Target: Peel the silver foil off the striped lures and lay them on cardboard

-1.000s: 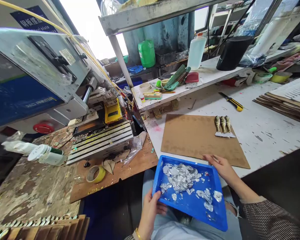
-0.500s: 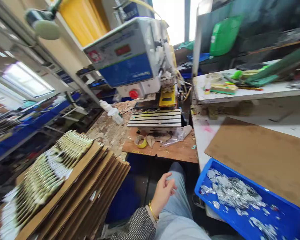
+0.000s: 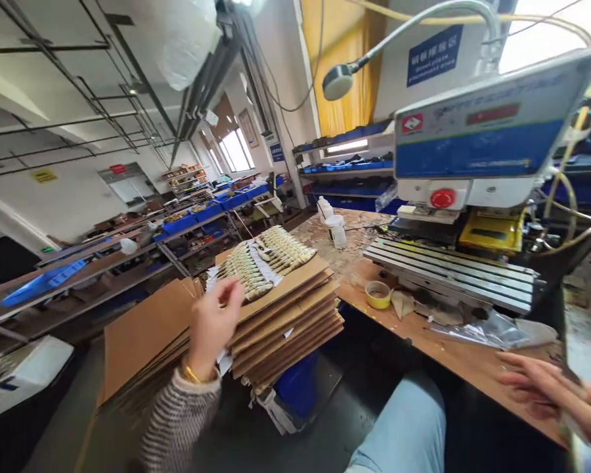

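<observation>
My left hand (image 3: 215,325) is raised at the near left corner of a stack of cardboard sheets (image 3: 288,315). Its fingers curl loosely with a gap between them, and nothing shows in them. On the top sheet lie rows of small pale gold-green pieces (image 3: 246,270) with white strips among them; the hand overlaps their near edge in view, and contact cannot be told. At the right, my right hand (image 3: 546,394) is stretched out with straight fingers, slightly blurred. It holds nothing visible and is by the front edge of the wooden bench (image 3: 453,351).
A blue-and-white machine (image 3: 473,141) with a red button stands over a slotted metal bed (image 3: 453,269). Yellow tape (image 3: 378,294), a clear plastic bag (image 3: 492,328) and white bottles (image 3: 335,231) sit on the bench. More cardboard (image 3: 145,335) leans at left.
The view has swung left, so the blue tray of silvery pieces is out of sight. My left hand has gone from above my leg to the cardboard stack. My right hand has come into clearer view.
</observation>
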